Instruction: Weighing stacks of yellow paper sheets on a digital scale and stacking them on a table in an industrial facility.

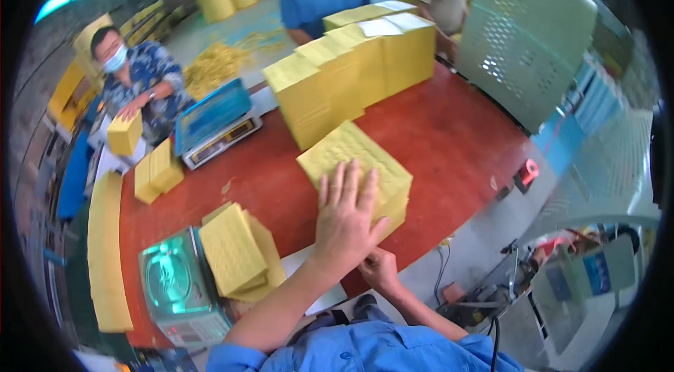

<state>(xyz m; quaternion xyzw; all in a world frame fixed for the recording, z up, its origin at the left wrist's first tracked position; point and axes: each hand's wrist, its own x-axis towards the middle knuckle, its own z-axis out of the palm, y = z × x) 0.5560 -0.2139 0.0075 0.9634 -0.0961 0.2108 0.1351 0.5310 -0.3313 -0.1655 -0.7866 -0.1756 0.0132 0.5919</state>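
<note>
A thick stack of yellow paper sheets (351, 151) with an embossed-looking top stands on the red table (449, 136) in front of me. My left hand (345, 212) lies on top of this stack, fingers stretched out and slightly spread. Just below it, by the table's near edge, my right hand (379, 270) is closed with its fingers curled. My left hand and wrist partly cover it, so what it holds, if anything, is hidden. White paper (330, 298) shows at the table edge beneath my left forearm.
Left of my arm are fanned yellow stacks (235, 252) beside a scale (179, 281). A tall yellow row (351, 66) stands behind, near a blue-trayed scale (217, 122). People stand across the table; one touches a yellow block (125, 134). A green plastic chair (523, 35) stands right.
</note>
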